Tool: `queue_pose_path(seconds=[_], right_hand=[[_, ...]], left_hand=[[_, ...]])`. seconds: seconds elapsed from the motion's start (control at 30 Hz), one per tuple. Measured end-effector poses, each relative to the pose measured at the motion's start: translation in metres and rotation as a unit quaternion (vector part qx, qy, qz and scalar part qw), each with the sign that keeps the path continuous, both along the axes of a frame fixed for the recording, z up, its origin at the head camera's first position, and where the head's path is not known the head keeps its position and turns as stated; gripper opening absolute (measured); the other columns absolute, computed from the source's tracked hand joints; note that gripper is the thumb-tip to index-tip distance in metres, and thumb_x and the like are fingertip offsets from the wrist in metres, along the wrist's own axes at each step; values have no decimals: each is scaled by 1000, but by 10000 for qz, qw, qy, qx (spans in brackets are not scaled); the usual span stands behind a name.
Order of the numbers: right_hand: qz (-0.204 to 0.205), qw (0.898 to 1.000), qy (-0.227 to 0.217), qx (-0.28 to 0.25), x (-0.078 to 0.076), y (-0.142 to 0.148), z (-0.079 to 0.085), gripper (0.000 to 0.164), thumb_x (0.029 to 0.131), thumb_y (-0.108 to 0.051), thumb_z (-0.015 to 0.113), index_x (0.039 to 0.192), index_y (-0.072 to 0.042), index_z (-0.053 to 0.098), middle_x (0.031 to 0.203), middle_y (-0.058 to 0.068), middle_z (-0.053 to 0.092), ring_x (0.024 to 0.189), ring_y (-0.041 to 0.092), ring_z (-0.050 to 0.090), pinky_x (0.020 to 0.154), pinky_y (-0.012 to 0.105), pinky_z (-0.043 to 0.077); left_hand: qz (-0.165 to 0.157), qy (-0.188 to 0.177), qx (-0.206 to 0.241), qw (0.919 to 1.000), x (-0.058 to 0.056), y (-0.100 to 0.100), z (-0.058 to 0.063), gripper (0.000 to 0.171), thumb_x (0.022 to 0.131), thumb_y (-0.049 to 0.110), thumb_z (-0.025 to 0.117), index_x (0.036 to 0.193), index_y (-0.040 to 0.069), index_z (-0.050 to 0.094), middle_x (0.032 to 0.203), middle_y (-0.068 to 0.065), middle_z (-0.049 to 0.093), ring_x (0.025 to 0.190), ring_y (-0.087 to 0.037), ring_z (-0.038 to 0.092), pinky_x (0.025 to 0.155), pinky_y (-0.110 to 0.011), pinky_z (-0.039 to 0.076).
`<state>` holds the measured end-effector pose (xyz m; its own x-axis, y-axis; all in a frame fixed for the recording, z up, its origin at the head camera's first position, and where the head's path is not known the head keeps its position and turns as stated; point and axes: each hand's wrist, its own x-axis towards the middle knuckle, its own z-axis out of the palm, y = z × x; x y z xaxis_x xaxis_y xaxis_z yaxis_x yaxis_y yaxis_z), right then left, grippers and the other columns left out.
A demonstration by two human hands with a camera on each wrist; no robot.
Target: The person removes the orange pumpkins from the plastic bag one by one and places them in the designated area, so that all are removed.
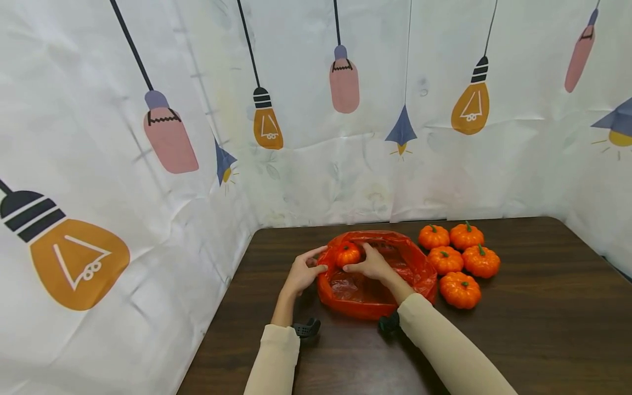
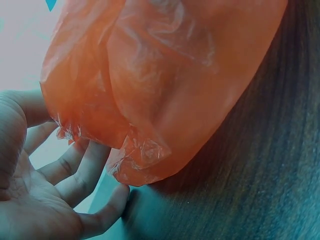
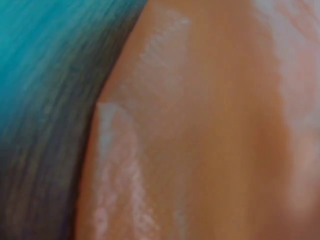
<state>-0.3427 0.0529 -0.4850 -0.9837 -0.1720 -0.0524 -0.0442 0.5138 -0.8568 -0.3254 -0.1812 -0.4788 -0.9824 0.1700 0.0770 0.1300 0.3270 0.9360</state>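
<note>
A red plastic bag (image 1: 355,310) lies with its mouth wide on the dark table. My left hand (image 1: 301,272) holds the bag's left rim, its thumb over the edge. In the left wrist view, fingers of the left hand (image 2: 65,185) curve beneath the crumpled plastic of the bag (image 2: 175,90). Inside the bag's mouth, near that rim, is a small orange pumpkin (image 1: 348,254). My right hand (image 1: 371,265) reaches in and grips the pumpkin from its right side. Only blurred bag plastic (image 3: 200,125) and some tabletop show in the right wrist view; the hand is hidden there.
Several more orange pumpkins with green stems, one of them the nearest pumpkin (image 1: 460,290), cluster just right of the bag. The brown wooden table (image 1: 543,318) ends at a white wall covering (image 1: 316,181) printed with hanging lamps, behind and at both sides.
</note>
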Motion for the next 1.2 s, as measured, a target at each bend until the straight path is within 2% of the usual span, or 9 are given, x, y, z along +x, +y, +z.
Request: queue_pose_path(seconds=[0.3, 0.5, 0.77, 0.93, 1.2], right_hand=[[-421, 9990, -61, -147, -1, -3, 4, 83, 82, -32, 86, 147, -3, 42, 151, 26, 46, 137, 43, 47, 114, 59, 39], [-495, 9983, -43, -315, -1, -2, 2, 78, 82, -31, 87, 143, -6, 47, 149, 22, 50, 136, 40, 49, 114, 57, 39], [-91, 9992, 4, -396, 4, 7, 1, 70, 81, -29, 88, 137, -10, 50, 137, 18, 57, 122, 35, 57, 105, 53, 46], [118, 9992, 60, -377, 8, 14, 6, 66, 81, -28, 88, 133, -12, 51, 132, 16, 58, 114, 31, 59, 100, 50, 47], [344, 9988, 89, -335, 15, 25, 10, 65, 80, -26, 89, 131, -13, 50, 135, 17, 56, 117, 31, 58, 101, 49, 46]], left_hand=[[-10, -5, -1, 10000, -1, 3, 3, 52, 91, 6, 73, 139, 23, 66, 86, -12, 64, 65, -16, 51, 59, -27, 45], [42, -5, -24, 10000, -1, 3, 4, 52, 90, 6, 73, 138, 24, 67, 85, -11, 63, 64, -15, 49, 57, -26, 43], [23, 95, -22, 9999, 1, 2, 3, 52, 90, 5, 74, 139, 17, 66, 84, -12, 62, 65, -15, 48, 57, -26, 42], [71, 91, -30, 9999, 1, 2, 2, 51, 89, 5, 74, 139, 18, 66, 84, -10, 61, 64, -15, 47, 56, -25, 42], [108, 33, 11, 9999, 2, 1, 1, 51, 90, 5, 73, 137, 23, 68, 87, -11, 64, 69, -16, 51, 60, -27, 45]])
